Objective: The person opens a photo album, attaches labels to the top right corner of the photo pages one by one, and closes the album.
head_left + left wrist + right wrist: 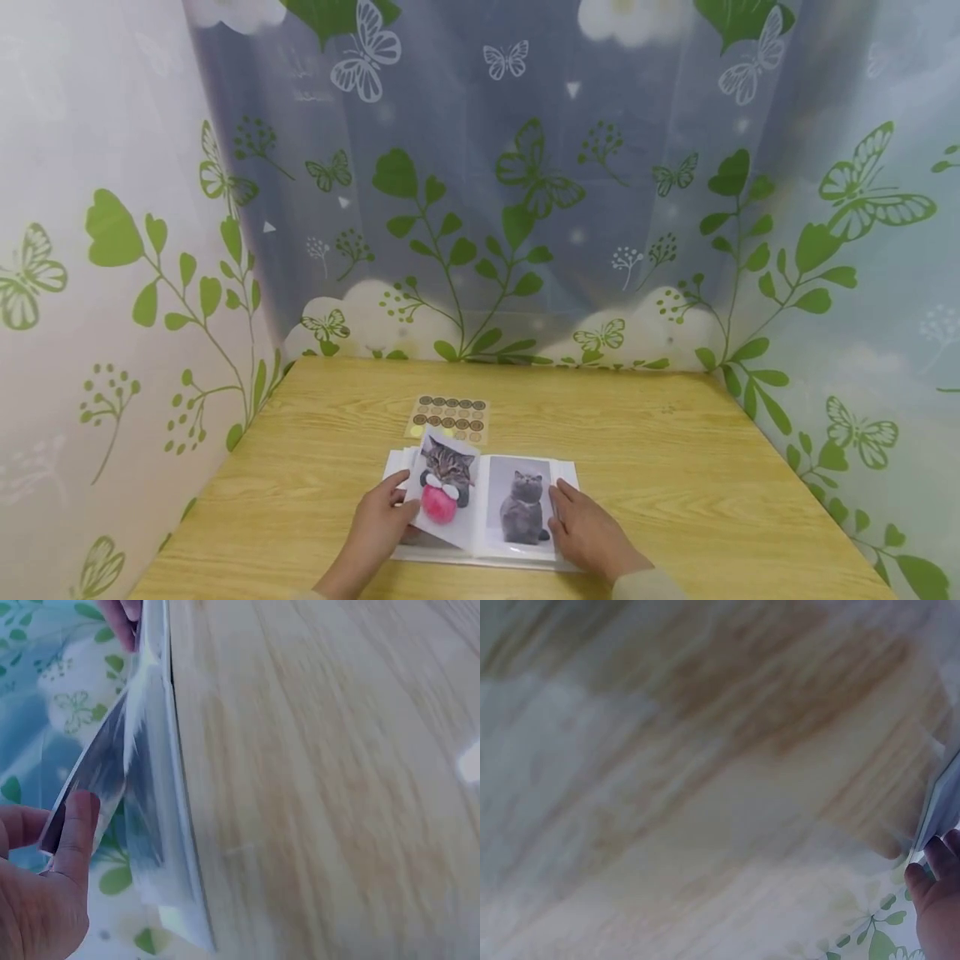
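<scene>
An open photo album (482, 550) with clear sleeves lies near the front of the table. My left hand (378, 521) pinches the outer edge of a lifted left page (97, 761) between thumb and fingers. That page shows a tabby cat (450, 467) with a pink ball, and it tilts up from the pages beneath. On the right page is a photo of a grey cat (523, 504) sitting upright. My right hand (588, 529) holds the album's right edge, its fingertips at the border of the page; in the right wrist view the fingers (939, 859) meet the album's edge.
A sheet of round stickers (450, 412), brown and tan with a few yellow spots, lies just behind the album. The wood-grain table (637, 433) is enclosed at the back and sides by curtains (480, 250) printed with leaves and butterflies.
</scene>
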Action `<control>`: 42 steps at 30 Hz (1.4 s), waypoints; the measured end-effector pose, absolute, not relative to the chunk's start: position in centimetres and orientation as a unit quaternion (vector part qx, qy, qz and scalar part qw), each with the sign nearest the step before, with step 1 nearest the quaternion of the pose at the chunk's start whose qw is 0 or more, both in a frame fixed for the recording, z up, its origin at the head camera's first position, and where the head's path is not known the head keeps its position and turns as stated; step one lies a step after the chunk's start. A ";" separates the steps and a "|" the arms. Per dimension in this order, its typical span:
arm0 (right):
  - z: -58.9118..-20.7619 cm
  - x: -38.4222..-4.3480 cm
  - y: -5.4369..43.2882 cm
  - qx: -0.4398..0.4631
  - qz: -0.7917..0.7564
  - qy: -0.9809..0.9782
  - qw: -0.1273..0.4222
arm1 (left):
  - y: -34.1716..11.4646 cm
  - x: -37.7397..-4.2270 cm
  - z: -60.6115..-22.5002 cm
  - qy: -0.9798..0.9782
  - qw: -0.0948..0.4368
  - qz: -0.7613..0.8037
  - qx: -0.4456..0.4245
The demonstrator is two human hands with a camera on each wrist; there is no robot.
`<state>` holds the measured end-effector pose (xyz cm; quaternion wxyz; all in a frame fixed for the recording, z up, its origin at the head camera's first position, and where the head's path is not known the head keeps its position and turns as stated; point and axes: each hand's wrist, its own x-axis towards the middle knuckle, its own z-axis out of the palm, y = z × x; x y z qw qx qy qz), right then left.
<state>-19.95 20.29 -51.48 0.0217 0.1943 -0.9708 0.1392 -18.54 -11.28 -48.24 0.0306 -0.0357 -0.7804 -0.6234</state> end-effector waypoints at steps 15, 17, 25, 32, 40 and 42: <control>-51.2 -19.9 20.4 0.174 0.167 -0.971 0.002 | -12.9 -18.3 -49.8 -0.797 0.009 -0.603 -0.010; -51.3 -20.0 20.4 0.174 0.166 -0.971 0.004 | -12.9 -18.1 -49.8 -0.802 0.006 -0.597 -0.004; -51.3 -19.9 20.4 0.179 0.171 -0.969 0.008 | -13.5 -17.9 -50.2 -0.820 0.001 -0.572 0.016; -51.5 -20.1 20.4 0.178 0.168 -0.970 0.009 | -14.2 -17.6 -50.5 -0.826 0.016 -0.564 0.015; -51.2 -20.2 20.6 0.167 0.186 -0.968 0.023 | -15.1 -18.3 -49.8 -0.870 0.055 -0.489 0.031; -51.1 -20.3 20.7 0.163 0.189 -0.968 0.026 | -15.2 -18.7 -49.6 -0.880 0.065 -0.469 0.030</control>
